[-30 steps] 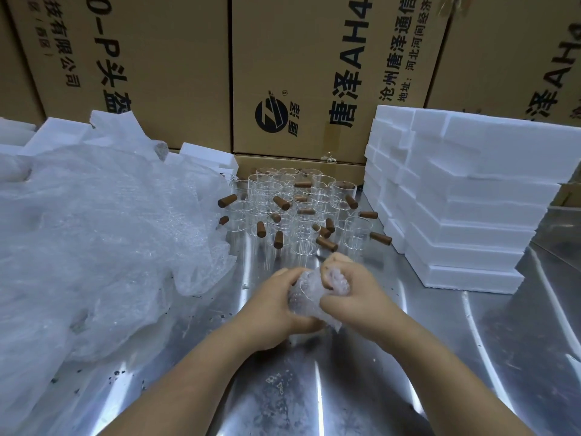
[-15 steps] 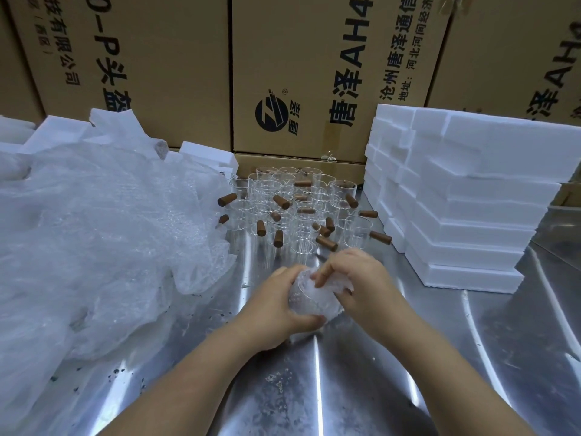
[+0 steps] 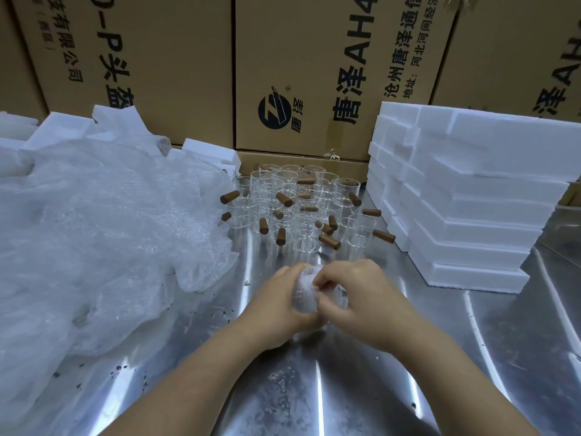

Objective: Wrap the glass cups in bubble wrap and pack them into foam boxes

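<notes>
1. Nearest the camera, a shiny, scratched steel table [image 3: 314,388] is seen, with two bare forearms reaching forward over it.
2. Above the middle of the table, a glass cup bundled in clear bubble wrap [image 3: 305,295] is held between both hands. The glass itself is mostly hidden by the wrap.
3. The bundle is cupped by the left hand [image 3: 276,306], whose fingers are curled round its left side and underside.
4. The bundle's right side is gripped by the right hand [image 3: 361,298], and the wrap at the top is pinched by its bent fingertips [image 3: 317,280].
5. On the left, a large heap of loose clear bubble wrap sheets [image 3: 94,247] is spread over the table, near the left forearm.
6. Beyond the hands, a crowd of clear unwrapped glass cups [image 3: 298,212] is stood upright and packed close together. Short brown wooden handles [image 3: 284,199] stick out from their sides.
7. Just right of the cups, a stack of white foam boxes [image 3: 471,209] is piled in stepped layers.
8. Behind the heap, more white foam pieces [image 3: 63,130] are partly covered by it.
9. At the back, the scene is closed off by tall brown cardboard cartons [image 3: 314,58] printed in black.
</notes>
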